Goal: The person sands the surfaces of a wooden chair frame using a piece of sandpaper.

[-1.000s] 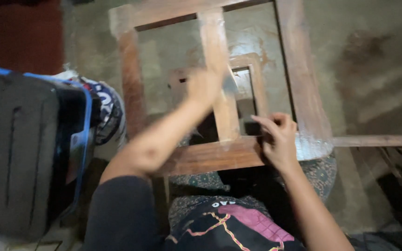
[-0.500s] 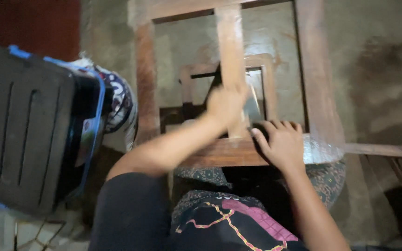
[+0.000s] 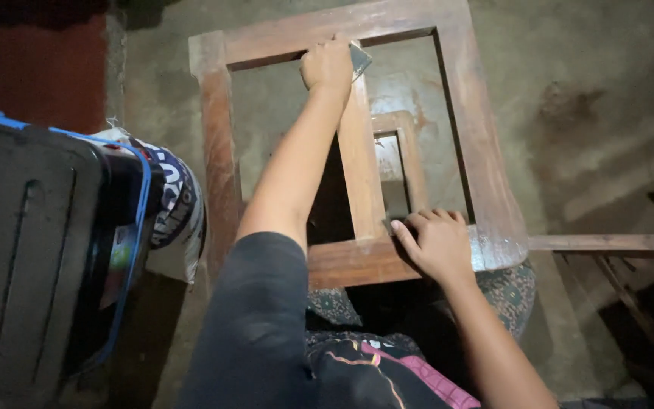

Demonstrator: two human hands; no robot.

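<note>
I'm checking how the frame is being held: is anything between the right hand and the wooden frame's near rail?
Nothing visible does. The right hand lies directly on the near rail of the wooden frame, beside the centre bar. The left hand presses a small flat piece on the bar's far end.

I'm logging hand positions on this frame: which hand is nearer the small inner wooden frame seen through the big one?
Right. The right hand rests on the big wooden frame just below the small inner frame; the left hand grips a flat pad at the centre slat's far end.
</note>
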